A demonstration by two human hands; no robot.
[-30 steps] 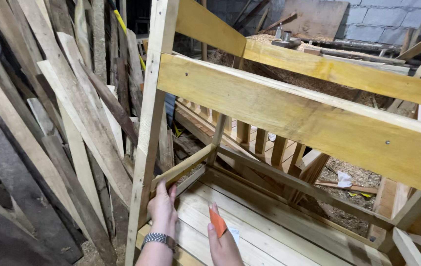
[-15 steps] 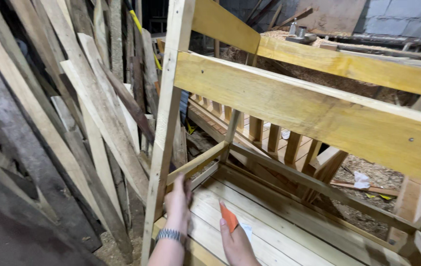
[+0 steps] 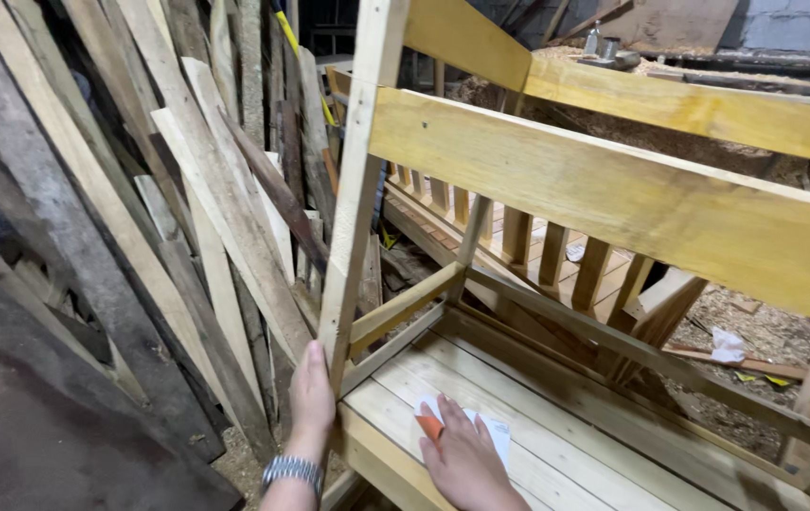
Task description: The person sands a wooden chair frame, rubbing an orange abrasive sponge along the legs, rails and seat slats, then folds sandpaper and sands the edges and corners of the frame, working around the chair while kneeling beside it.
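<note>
Left hand (image 3: 311, 390), wristwatch (image 3: 292, 469) at the wrist, wrapped around the foot of the pale upright post (image 3: 357, 189) of the wooden frame, fingers closed on its outer edge; right hand (image 3: 466, 461) pressed flat on a sheet of sandpaper (image 3: 462, 428), orange face folded under white backing, fingers spread open over it, on the slatted deck (image 3: 556, 426) just inside the post. Likely risks: splinters from raw sawn edges under a bare palm; sheet slipping off the slat's end into the gap beside the post; knuckles knocking the diagonal brace (image 3: 405, 308) close above. Leaning planks (image 3: 215, 218) stacked just to the left, near the left forearm, liable to slide if nudged. Sawdust on the floor (image 3: 755, 331), poor footing
</note>
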